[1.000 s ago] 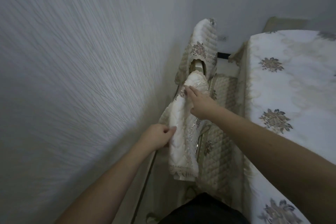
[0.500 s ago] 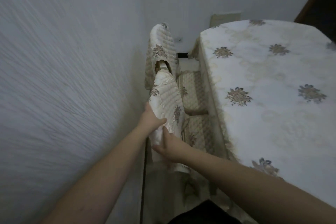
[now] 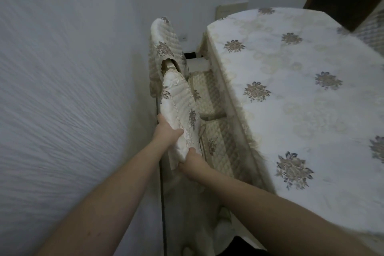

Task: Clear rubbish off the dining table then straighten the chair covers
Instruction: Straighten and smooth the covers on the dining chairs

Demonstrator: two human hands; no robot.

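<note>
Quilted chair cover (image 3: 178,110) gripped between left hand (image 3: 166,133), right hand (image 3: 193,164)

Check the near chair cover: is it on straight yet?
Not yet. The near cover sits bunched and twisted on the chair back, both hands gripping its lower end: left hand, right hand.

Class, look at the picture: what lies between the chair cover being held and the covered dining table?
In the head view, two quilted seat cushions lie between the chair cover and the dining table.
</note>
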